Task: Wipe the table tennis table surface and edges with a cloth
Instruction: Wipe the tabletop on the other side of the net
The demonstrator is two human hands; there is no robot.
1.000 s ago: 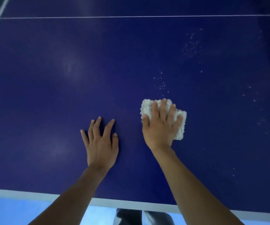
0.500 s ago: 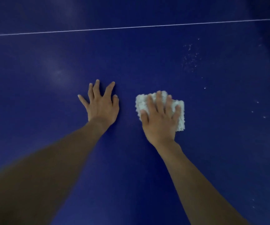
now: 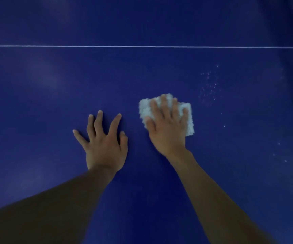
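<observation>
The dark blue table tennis table (image 3: 45, 106) fills the whole view, with a thin white line (image 3: 142, 47) running left to right across its far part. The right hand (image 3: 167, 128) lies palm down, fingers spread, on a folded white fluffy cloth (image 3: 188, 118) and presses it flat against the surface; the cloth shows beyond the fingertips and to the right of the hand. The left hand (image 3: 105, 145) rests flat on the bare table just to the left of it, slightly nearer, fingers splayed wide, holding nothing and not touching the cloth. To the far right of the cloth a scatter of pale specks (image 3: 210, 87) sits on the surface, with more specks (image 3: 279, 152) further right and nearer. Nothing stands between the cloth and those specks. Both bare forearms reach in from the near edge.
</observation>
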